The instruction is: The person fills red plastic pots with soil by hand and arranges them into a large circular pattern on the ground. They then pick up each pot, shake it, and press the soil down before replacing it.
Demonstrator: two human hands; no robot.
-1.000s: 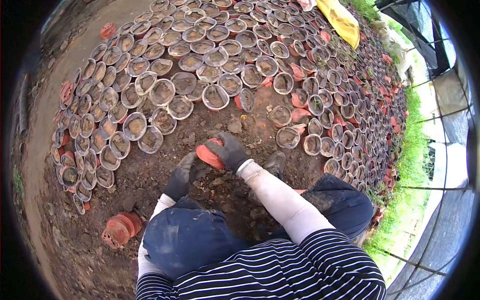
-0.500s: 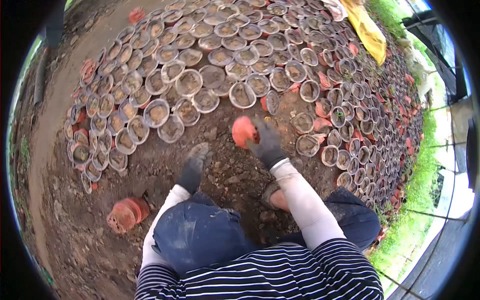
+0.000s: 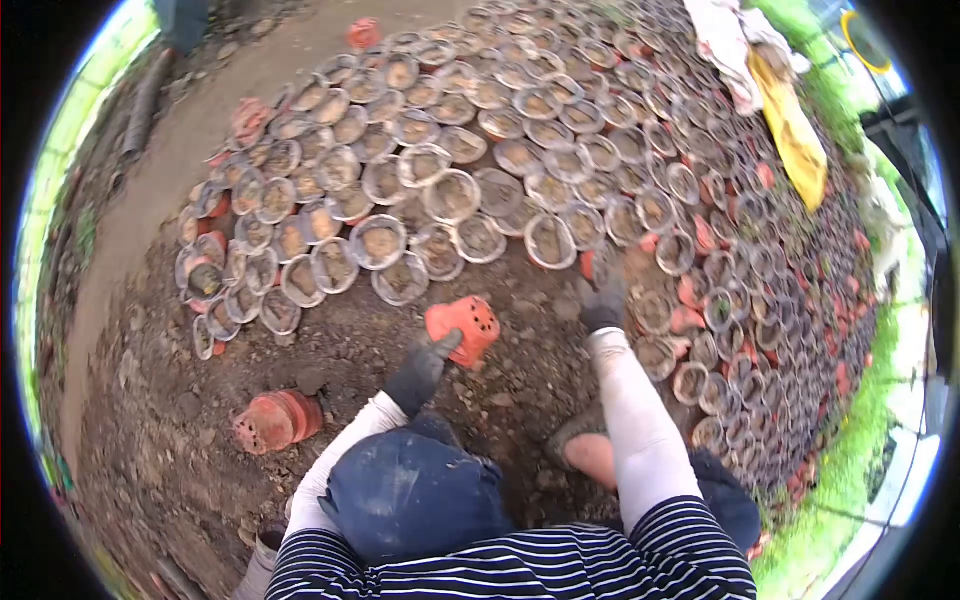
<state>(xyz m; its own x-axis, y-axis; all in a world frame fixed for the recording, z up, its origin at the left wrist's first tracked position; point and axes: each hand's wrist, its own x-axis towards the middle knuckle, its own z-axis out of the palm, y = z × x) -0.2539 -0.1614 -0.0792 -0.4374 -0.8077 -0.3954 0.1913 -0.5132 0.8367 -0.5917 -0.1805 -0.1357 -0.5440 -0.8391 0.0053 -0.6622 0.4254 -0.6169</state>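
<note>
Main risk: our right hand (image 3: 603, 300) reaches close to the edge of the packed soil-filled pots (image 3: 452, 197); a low sweep could catch a rim and spill soil. Hands are apart. Blur hides the right fingertips; we cannot tell whether they grip. Our left hand (image 3: 418, 375) pinches the tilted red pot (image 3: 470, 322) at one side, so it could twist loose. Room: bare soil (image 3: 355, 365) lies open between the rims and our knees; the stacked red pots (image 3: 276, 421) bound it on our left.
</note>
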